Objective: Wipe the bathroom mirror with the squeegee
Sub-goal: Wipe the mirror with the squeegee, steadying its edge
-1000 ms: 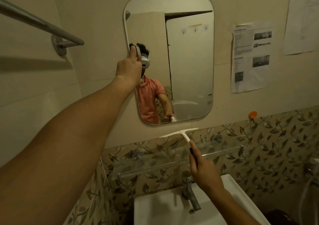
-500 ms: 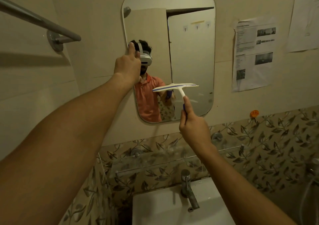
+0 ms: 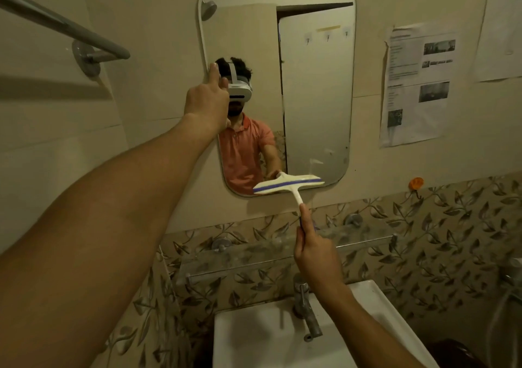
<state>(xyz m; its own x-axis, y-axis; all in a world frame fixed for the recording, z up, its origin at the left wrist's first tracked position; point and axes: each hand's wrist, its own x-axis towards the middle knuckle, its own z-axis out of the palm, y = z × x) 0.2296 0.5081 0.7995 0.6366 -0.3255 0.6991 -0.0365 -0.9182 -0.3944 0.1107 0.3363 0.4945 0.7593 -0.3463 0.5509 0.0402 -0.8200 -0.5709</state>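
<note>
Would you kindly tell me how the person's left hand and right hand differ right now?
The left hand is raised to the left edge of the mirror, one finger straight along it; the right hand is lower, below the mirror. The left hand shows no tool; the right hand grips the handle of the squeegee, whose blade lies at the mirror's bottom edge. Both are bare, on outstretched arms.

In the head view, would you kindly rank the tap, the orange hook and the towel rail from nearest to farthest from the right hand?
1. Tap, just below the right hand that holds the squeegee.
2. Orange hook, on the wall up to the right.
3. Towel rail, far off at upper left.
</note>
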